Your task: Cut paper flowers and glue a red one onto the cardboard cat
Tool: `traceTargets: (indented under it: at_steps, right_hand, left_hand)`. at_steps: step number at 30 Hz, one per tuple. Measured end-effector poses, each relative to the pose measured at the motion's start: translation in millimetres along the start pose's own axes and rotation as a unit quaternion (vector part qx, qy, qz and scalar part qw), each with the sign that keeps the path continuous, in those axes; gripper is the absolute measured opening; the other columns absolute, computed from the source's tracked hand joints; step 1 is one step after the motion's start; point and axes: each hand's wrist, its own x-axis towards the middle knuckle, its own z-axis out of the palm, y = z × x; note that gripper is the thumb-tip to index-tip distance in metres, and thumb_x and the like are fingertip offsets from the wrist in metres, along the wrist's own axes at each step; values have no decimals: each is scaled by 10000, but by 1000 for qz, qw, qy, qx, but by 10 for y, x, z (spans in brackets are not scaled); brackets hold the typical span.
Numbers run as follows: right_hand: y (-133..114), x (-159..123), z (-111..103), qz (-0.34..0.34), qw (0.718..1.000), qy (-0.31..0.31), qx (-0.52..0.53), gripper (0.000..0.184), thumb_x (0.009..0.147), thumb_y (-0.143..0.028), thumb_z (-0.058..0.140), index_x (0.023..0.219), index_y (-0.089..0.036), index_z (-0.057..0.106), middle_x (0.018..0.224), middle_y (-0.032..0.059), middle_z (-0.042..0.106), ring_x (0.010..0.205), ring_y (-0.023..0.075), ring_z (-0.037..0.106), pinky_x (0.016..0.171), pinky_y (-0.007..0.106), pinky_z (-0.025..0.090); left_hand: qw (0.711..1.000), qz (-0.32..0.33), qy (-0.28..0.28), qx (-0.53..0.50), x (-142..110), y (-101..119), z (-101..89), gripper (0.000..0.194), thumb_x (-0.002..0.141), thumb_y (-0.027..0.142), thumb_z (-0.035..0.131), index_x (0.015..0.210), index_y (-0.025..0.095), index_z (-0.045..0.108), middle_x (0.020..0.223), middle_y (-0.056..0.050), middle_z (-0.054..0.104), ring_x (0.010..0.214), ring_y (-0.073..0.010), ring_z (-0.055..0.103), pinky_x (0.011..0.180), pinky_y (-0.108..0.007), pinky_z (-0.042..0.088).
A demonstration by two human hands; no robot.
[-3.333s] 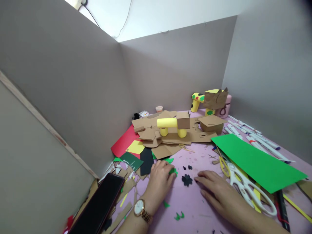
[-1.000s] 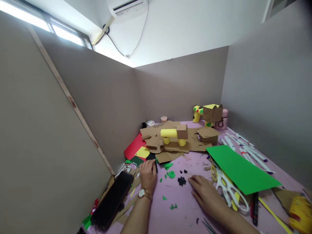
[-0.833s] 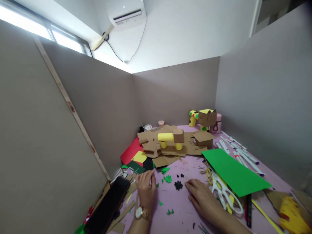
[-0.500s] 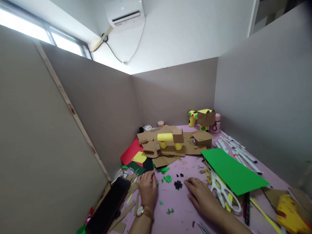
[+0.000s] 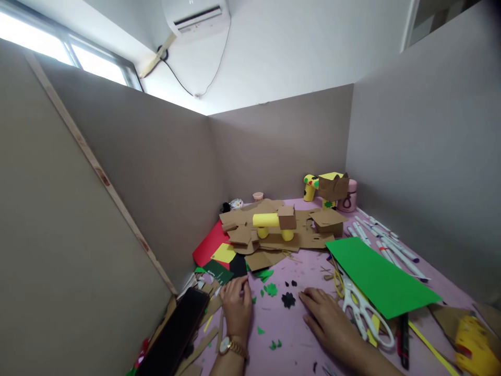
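Observation:
My left hand [image 5: 236, 305], with a gold wristwatch [image 5: 230, 345] on its wrist, rests on the pink tabletop beside cardboard scraps. Its fingers are loosely bent and I see nothing in them. Palm down, my right hand [image 5: 326, 319] lies with fingers stretched out, just right of a black paper flower [image 5: 288, 300] and not touching it. Between the hands lie a green paper flower [image 5: 271, 289], small black pieces [image 5: 293, 283] and green scraps [image 5: 275, 344]. White-handled scissors [image 5: 362, 308] lie to the right of my right hand, partly under a green sheet [image 5: 381, 277].
Behind the hands, a yellow tube figure with a cardboard box head [image 5: 266, 220] stands on cardboard pieces [image 5: 317, 240]. A spotted yellow figure [image 5: 309, 192] and a pink jar [image 5: 348, 201] stand farther back. White markers [image 5: 399, 256], a yellow glue gun [image 5: 475, 344] and a phone [image 5: 176, 329] flank the workspace.
The head view has shifted slightly, so the items on the right sit a little farther right. Both hands stay nearly where they were; nothing has been picked up.

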Motion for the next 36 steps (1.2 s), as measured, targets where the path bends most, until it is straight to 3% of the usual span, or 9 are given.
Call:
traceTargets:
  at_steps: [20, 28, 36]
  right_hand:
    - [130, 58, 28, 32, 996, 40, 72, 290, 867, -137, 413, 1067, -161, 622, 1001, 112, 675, 942, 241, 602, 843, 392, 481]
    - [100, 39, 17, 26, 997, 23, 62, 321, 831, -107, 451, 1096, -142, 630, 1046, 129, 639, 984, 255, 570, 871, 397, 460]
    - [89, 32, 11, 20, 998, 15, 58, 330, 827, -102, 453, 1109, -136, 621, 1067, 134, 623, 990, 258, 558, 881, 403, 453]
  left_hand:
    - [999, -30, -20, -38, 0, 20, -31, 165, 828, 197, 478, 844, 203, 641, 797, -61, 688, 777, -238, 616, 759, -399, 436]
    - [996, -34, -46, -65, -8, 91, -70, 162, 830, 176, 476, 841, 196, 636, 786, -52, 681, 769, -230, 610, 769, -397, 429]
    - [992, -81, -58, -77, -13, 100, -105, 191, 847, 210, 446, 891, 180, 630, 885, -87, 664, 868, -248, 598, 815, -412, 449]
